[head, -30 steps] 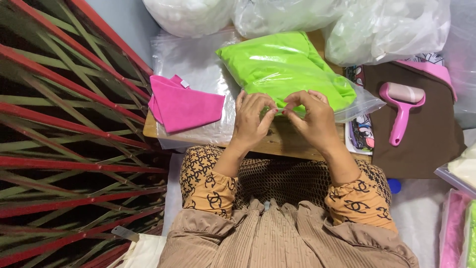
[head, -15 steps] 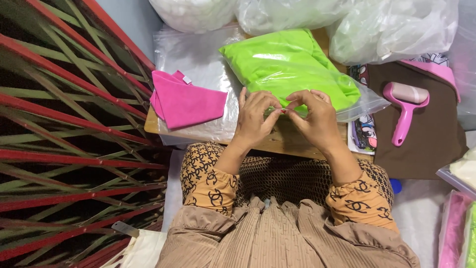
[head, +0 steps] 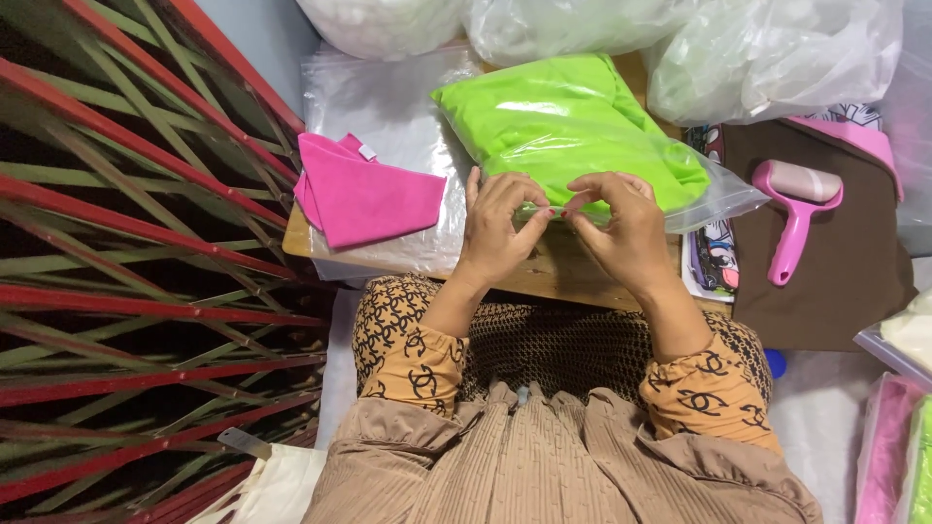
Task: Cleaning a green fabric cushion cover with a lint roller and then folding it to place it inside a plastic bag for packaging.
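Two hands are being shown in the single head view, both working at the near edge of a clear plastic bag [head: 718,194] that is filled with folded lime-green fabric [head: 563,126]. The bag is lying flat on the wooden counter [head: 544,277], straight ahead of the person, with its open edge turned toward the body. The left hand [head: 495,228] is being pressed together at the fingertips, thumb against forefinger, pinching the bag's thin edge strip. The right hand [head: 626,228] is being held the same way just beside it, pinching the same strip, the two sets of fingertips almost touching.

The package is being judged light and soft: the cloth inside would yield and sag, while the glossy film is likely slippery and wrinkles easily. It is probably best taken by the flat edge strip or gripped from both sides across the bulge, not by the slack corner.

To the left, a folded pink cloth [head: 364,194] with a matte, felt-like surface is lying on a stack of empty clear bags [head: 388,97]. To the right, a pink lint roller [head: 798,209] of hard plastic is resting on a brown cloth [head: 845,291]. Bulky translucent sacks [head: 767,53] are being seen behind the counter, and a red-and-green folding lattice [head: 126,243] is filling the left side.
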